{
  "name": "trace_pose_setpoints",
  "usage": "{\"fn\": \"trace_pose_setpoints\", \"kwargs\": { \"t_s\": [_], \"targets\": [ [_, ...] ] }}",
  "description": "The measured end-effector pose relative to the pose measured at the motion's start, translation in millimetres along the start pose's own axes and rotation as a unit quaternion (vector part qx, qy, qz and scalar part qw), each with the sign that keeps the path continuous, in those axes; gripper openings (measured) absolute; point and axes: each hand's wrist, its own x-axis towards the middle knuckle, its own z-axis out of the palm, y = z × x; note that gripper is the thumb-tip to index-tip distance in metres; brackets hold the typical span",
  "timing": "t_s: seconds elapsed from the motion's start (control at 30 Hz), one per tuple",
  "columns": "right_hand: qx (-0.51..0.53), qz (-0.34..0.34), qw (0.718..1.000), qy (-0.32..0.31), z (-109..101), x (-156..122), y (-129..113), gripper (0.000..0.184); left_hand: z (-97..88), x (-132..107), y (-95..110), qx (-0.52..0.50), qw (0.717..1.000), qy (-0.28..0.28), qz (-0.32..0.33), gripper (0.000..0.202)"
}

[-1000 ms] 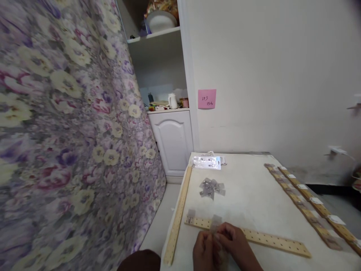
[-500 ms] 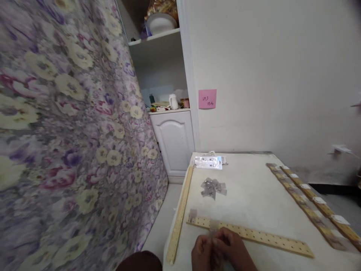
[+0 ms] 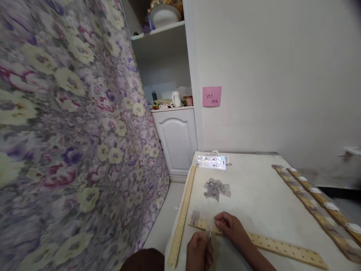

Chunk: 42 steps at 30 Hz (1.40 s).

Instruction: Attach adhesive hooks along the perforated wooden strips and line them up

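My left hand (image 3: 199,250) is closed on a small clear plastic bag (image 3: 211,235), with something thin and shiny showing at its upper end. Just right of it, my right hand (image 3: 229,226) hovers over or rests on a wooden strip with holes (image 3: 284,246); its thumb and forefinger are drawn together, and whatever they hold is too small to make out. Another clear bag (image 3: 195,217) with small parts lies on that strip's left end. Beyond the hands is a pile of similar little bags (image 3: 216,189).
A second holed strip (image 3: 183,216) runs along the table's left edge. More strips (image 3: 313,207) with bags and white pieces lie at the right. A clear blister pack (image 3: 211,162) sits at the back. A floral curtain (image 3: 84,150) hangs left.
My hands, together before, have come apart: the right has moved up and away from the left over the strip. The bag in my left hand now shows more clearly. The view has shifted slightly.
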Motion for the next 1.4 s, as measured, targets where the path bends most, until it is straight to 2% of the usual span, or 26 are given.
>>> {"fn": "trace_pose_setpoints", "kwargs": {
  "t_s": [0.17, 0.3, 0.67, 0.93, 1.4],
  "targets": [
    [0.015, 0.001, 1.0, -0.018, 12.1, 20.9, 4.9, 0.015, 6.6, 12.0, -6.8, -0.019, 0.999, 0.026, -0.007, 0.043],
    [-0.021, -0.003, 1.0, -0.018, 14.3, 33.0, 4.7, 0.012, 10.7, 19.0, -10.4, -0.031, 0.997, 0.062, -0.015, 0.035],
    [-0.076, 0.023, 0.997, -0.018, 22.0, 43.4, 21.5, 0.012, 17.7, 22.6, -12.0, -0.03, 0.992, 0.119, -0.042, 0.023],
    [-0.118, 0.05, 0.992, -0.006, 19.8, 40.5, 13.1, 0.012, 17.9, 21.3, -7.6, -0.022, 0.991, 0.124, -0.05, 0.02],
    [-0.117, 0.046, 0.992, -0.003, 20.4, 40.4, 18.2, 0.012, 22.2, 19.8, -6.3, 0.001, 0.991, 0.12, -0.053, 0.021]
  ]
}}
